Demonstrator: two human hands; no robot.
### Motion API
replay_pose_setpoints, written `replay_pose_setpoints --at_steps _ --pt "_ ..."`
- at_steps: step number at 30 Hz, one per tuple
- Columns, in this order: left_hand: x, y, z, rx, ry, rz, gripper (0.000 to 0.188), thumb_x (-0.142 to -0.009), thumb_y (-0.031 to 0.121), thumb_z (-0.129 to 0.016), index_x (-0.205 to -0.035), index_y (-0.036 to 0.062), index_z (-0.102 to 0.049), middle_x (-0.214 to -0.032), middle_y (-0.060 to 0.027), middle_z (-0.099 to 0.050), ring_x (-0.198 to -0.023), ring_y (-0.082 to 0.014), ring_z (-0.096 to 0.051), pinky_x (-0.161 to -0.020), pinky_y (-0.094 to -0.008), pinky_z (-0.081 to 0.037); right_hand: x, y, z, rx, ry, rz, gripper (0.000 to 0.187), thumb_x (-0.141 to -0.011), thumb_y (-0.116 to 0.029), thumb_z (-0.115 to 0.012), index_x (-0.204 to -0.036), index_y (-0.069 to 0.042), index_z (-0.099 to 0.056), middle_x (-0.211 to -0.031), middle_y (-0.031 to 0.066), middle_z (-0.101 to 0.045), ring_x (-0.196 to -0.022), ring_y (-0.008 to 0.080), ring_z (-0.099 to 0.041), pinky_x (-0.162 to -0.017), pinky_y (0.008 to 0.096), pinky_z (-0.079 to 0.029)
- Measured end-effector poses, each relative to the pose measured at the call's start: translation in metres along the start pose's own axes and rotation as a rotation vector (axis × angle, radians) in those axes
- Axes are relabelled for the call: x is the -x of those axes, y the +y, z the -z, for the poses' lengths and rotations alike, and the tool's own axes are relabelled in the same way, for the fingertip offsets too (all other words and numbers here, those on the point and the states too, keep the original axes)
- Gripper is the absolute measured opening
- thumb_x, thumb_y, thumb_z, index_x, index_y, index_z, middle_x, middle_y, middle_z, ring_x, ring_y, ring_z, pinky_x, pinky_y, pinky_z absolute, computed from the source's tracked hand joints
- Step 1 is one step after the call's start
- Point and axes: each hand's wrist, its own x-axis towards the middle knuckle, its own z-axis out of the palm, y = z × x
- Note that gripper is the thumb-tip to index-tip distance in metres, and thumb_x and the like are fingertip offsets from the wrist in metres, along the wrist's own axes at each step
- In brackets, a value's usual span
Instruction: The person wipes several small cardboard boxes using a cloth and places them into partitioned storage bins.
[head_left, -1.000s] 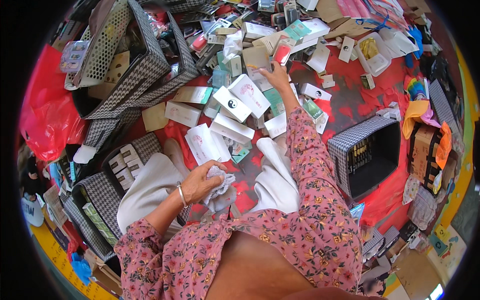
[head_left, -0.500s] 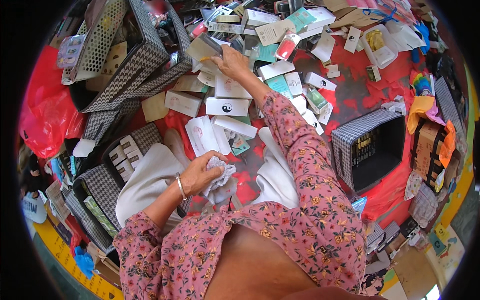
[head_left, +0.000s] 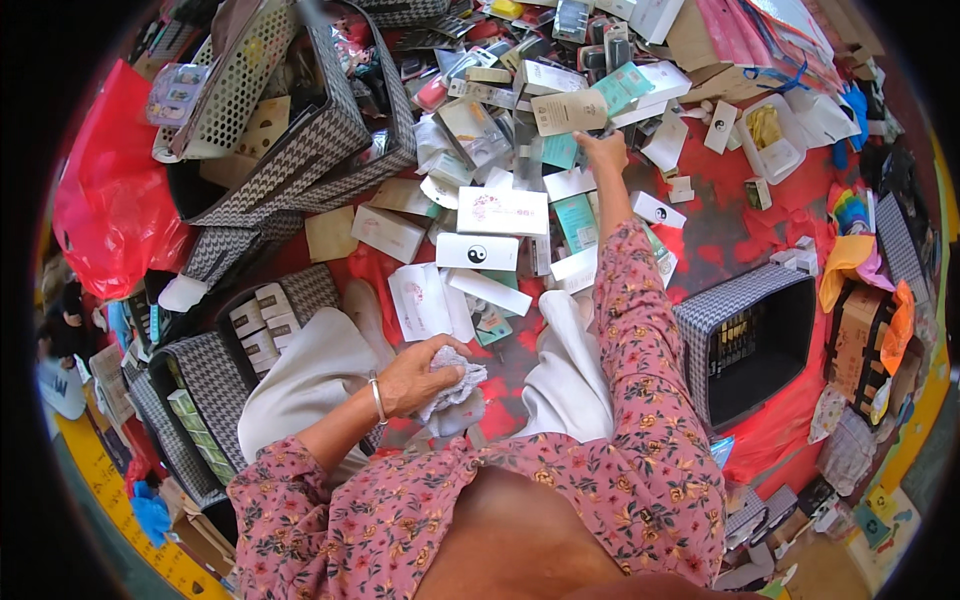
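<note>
A crumpled pale grey cloth (head_left: 455,390) is bunched in my left hand (head_left: 412,380), closed around it above my lap; a bracelet circles that wrist. Farther out, my right hand (head_left: 603,155) reaches over the pile of small boxes with its fingers apart, and I see nothing held in them. Just beyond it lie a tan box (head_left: 569,112) and a teal box (head_left: 622,88). To its left, a clear-windowed box (head_left: 472,132) rests tilted on the heap. Nearer me are a white box with a pink print (head_left: 502,211) and a white box with a black-and-white round symbol (head_left: 477,252).
At the left stand houndstooth bins (head_left: 290,160), a perforated basket (head_left: 235,75) and a red plastic bag (head_left: 115,190). An open houndstooth bin (head_left: 745,340) lies on its side at the right. Beyond it is a clear plastic tub (head_left: 775,145) with yellow contents.
My right hand has let go of the clear-windowed box, now on the pile, and moved right. The red-fronted pack near the tan box is no longer visible. My left hand still grips the cloth.
</note>
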Motion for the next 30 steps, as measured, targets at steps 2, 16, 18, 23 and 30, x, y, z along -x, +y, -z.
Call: replay_pose_setpoints --at_steps 2,16,18,23,30 --pt "-0.003 -0.003 0.001 -0.036 -0.014 -0.011 0.025 -0.083 0.012 -0.052 -0.107 0.0045 -0.049 -0.085 -0.0021 -0.054 -0.075 -0.0063 -0.049 -0.066 -0.0215 -0.043 0.006 -0.004 -0.003 0.108 -0.048 0.047 0.055 -0.060 -0.030 -0.068 -0.105 -0.001 -0.053 -0.097 0.0181 -0.060 -0.090 0.0340 -0.058 -0.080 0.0401 -0.044" --pt "-0.004 0.005 -0.003 0.015 -0.019 -0.010 0.029 -0.082 0.021 -0.054 -0.106 0.0048 -0.050 -0.084 -0.0054 -0.057 -0.074 -0.0102 -0.052 -0.067 -0.0259 -0.045 -0.030 -0.084 0.022 0.191 -0.108 0.731 0.055 -0.071 -0.036 -0.060 -0.119 -0.011 -0.048 -0.117 0.0123 -0.052 -0.107 0.0280 -0.050 -0.088 0.0432 -0.040" --pt "-0.006 -0.003 -0.002 0.001 -0.014 -0.028 0.029 -0.081 0.019 -0.054 -0.106 0.0045 -0.051 -0.083 -0.0050 -0.057 -0.074 -0.0097 -0.052 -0.066 -0.0260 -0.044 -0.036 -0.098 -0.004 0.213 -0.136 0.848 0.070 -0.067 -0.032 -0.066 -0.127 -0.013 -0.036 -0.126 0.0110 -0.045 -0.113 0.0270 -0.045 -0.091 0.0474 -0.037" --pt "-0.005 0.007 0.004 -0.110 -0.005 -0.045 0.026 -0.083 0.012 -0.053 -0.107 0.0038 -0.049 -0.086 -0.0019 -0.055 -0.078 -0.0070 -0.050 -0.070 -0.0220 -0.043 -0.022 -0.123 -0.018 0.505 -0.337 0.685 0.100 -0.049 -0.027 -0.079 -0.133 -0.017 -0.026 -0.127 0.0090 -0.040 -0.118 0.0309 -0.038 -0.091 0.0503 -0.037" --pt "-0.008 -0.009 0.005 -0.111 0.000 -0.123 0.027 -0.082 0.016 -0.053 -0.107 0.0056 -0.049 -0.083 -0.0030 -0.054 -0.074 -0.0090 -0.050 -0.066 -0.0238 -0.043 -0.011 -0.126 -0.023 0.714 -0.225 0.744 0.055 -0.070 -0.015 -0.061 -0.121 -0.015 -0.040 -0.114 0.0099 -0.047 -0.109 0.0296 -0.044 -0.086 0.0476 -0.037"
